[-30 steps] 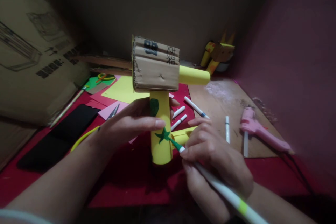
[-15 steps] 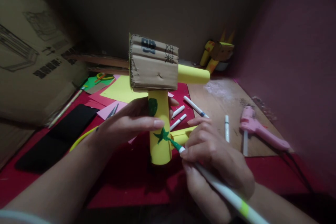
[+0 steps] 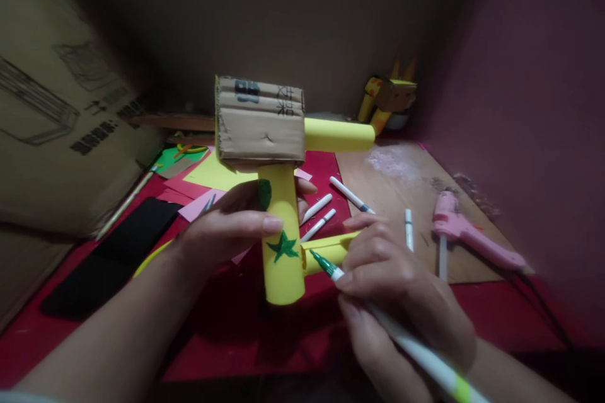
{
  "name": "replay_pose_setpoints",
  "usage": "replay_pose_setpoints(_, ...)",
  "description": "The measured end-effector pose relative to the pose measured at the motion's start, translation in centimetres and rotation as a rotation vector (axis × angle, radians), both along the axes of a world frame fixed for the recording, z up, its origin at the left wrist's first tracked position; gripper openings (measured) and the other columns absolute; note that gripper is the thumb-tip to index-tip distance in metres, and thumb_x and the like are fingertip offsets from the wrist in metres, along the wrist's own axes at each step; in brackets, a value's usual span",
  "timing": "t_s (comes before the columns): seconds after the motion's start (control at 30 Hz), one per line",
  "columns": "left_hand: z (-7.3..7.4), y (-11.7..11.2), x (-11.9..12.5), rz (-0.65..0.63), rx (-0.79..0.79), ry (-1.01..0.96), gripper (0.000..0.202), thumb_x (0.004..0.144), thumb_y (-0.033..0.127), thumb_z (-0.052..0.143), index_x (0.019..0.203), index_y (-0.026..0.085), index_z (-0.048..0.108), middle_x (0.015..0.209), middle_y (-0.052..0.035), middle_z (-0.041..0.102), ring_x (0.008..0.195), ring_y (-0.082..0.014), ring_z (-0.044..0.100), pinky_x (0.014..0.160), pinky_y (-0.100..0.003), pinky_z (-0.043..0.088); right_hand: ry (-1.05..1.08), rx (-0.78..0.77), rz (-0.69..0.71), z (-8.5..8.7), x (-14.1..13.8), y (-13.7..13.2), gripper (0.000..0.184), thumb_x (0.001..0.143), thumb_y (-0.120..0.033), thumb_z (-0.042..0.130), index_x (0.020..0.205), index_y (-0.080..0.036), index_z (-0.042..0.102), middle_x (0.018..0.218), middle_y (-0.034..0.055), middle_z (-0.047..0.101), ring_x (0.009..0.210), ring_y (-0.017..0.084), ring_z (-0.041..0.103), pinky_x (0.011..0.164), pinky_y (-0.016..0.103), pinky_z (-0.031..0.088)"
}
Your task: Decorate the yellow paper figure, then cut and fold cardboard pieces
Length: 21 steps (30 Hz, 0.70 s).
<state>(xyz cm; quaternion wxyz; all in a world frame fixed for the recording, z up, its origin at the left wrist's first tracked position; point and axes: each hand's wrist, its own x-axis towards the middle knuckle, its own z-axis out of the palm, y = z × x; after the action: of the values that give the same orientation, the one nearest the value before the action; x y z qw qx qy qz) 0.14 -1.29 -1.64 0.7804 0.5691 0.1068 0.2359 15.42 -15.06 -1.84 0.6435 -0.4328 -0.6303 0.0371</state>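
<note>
My left hand (image 3: pixel 220 233) is wrapped round an upright yellow paper tube (image 3: pixel 284 283), thumb in front. A green star (image 3: pixel 282 248) is drawn below the thumb, and a green patch (image 3: pixel 265 194) shows near the tube's top. The tube joins a small brown cardboard box (image 3: pixel 262 131) above it, from which another yellow tube (image 3: pixel 340 136) sticks out to the right. Between the fingers of my right hand (image 3: pixel 401 283) is a green marker (image 3: pixel 425 356). Its tip points at the upright tube, just right of the star and apart from it.
Several white pens (image 3: pixel 352 194) lie behind. On the right, a pink glue gun (image 3: pixel 472 236) rests on a wooden board (image 3: pixel 378 189). Coloured paper (image 3: pixel 220 170) and a black flat object (image 3: pixel 113 252) are at left. A yellow box-headed figure (image 3: pixel 399 94) stands at the back.
The marker tip has come off the star's right point. The box and tubes have shifted left and slightly down in view, with my left hand still round the tube.
</note>
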Motion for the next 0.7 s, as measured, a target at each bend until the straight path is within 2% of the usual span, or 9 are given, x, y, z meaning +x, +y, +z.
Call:
replay_pose_setpoints(0.13, 0.3, -0.1, 0.1, 0.056, -0.026, 0.023, 0.042, 0.071, 0.022, 0.071, 0.112, 0.014, 0.067, 0.080, -0.0038, 0.066, 0.062, -0.0110, 0.057, 0.059, -0.020, 0.047, -0.087, 0.019, 0.048, -0.3, 0.5, 0.1, 0.019, 0.073, -0.002, 0.061, 0.083, -0.018, 0.060, 0.065, -0.0001, 0.062, 0.060, 0.013, 0.057, 0.080, 0.045, 0.051)
replay_pose_setpoints(0.23, 0.3, -0.2, 0.0, 0.095, -0.012, 0.040, 0.041, 0.069, 0.020, 0.071, 0.110, 0.014, 0.069, 0.078, -0.0045, 0.066, 0.068, -0.0140, 0.059, 0.058, -0.020, 0.047, -0.061, 0.037, 0.050, -0.7, 0.7, 0.2, 0.022, 0.077, -0.003, 0.058, 0.092, -0.018, 0.059, 0.069, 0.0005, 0.063, 0.063, 0.014, 0.058, 0.082, 0.046, 0.050)
replay_pose_setpoints(0.37, 0.3, -0.2, -0.1, 0.118, 0.008, 0.058, 0.044, 0.069, 0.021, 0.071, 0.112, 0.015, 0.068, 0.078, -0.0044, 0.065, 0.075, -0.0160, 0.059, 0.063, -0.021, 0.048, -0.121, 0.057, 0.057, -1.0, 0.9, 0.6, 0.025, 0.081, -0.004, 0.057, 0.098, -0.021, 0.058, 0.070, -0.0010, 0.061, 0.062, 0.014, 0.059, 0.082, 0.045, 0.051)
replay_pose_setpoints(0.47, 0.5, -0.4, -0.2, 0.155, 0.057, 0.079, 0.043, 0.069, 0.021, 0.071, 0.111, 0.016, 0.069, 0.081, -0.0043, 0.065, 0.078, -0.0163, 0.059, 0.065, -0.021, 0.049, -0.144, 0.063, 0.038, -1.1, 1.0, 0.8, 0.022, 0.083, -0.006, 0.057, 0.098, -0.022, 0.058, 0.069, -0.0011, 0.061, 0.062, 0.015, 0.059, 0.081, 0.046, 0.051)
replay_pose_setpoints(0.6, 0.8, -0.6, -0.3, 0.215, 0.130, 0.105, 0.039, 0.071, 0.020, 0.071, 0.110, 0.021, 0.070, 0.087, -0.0035, 0.066, 0.082, -0.0173, 0.059, 0.069, -0.023, 0.050, -0.126, 0.047, 0.037, -1.5, 0.9, 0.6, 0.025, 0.080, -0.003, 0.058, 0.100, -0.017, 0.059, 0.075, 0.0025, 0.061, 0.072, 0.017, 0.058, 0.082, 0.047, 0.049)
replay_pose_setpoints(0.7, 0.6, -0.3, -0.4, 0.210, 0.168, 0.112, 0.038, 0.072, 0.022, 0.072, 0.109, 0.023, 0.071, 0.096, -0.0037, 0.066, 0.089, -0.0185, 0.057, 0.074, -0.024, 0.050, -0.124, 0.051, 0.069, -1.8, 0.8, 0.6, 0.030, 0.077, 0.001, 0.057, 0.103, -0.015, 0.058, 0.079, 0.0051, 0.061, 0.077, 0.019, 0.057, 0.082, 0.047, 0.048)
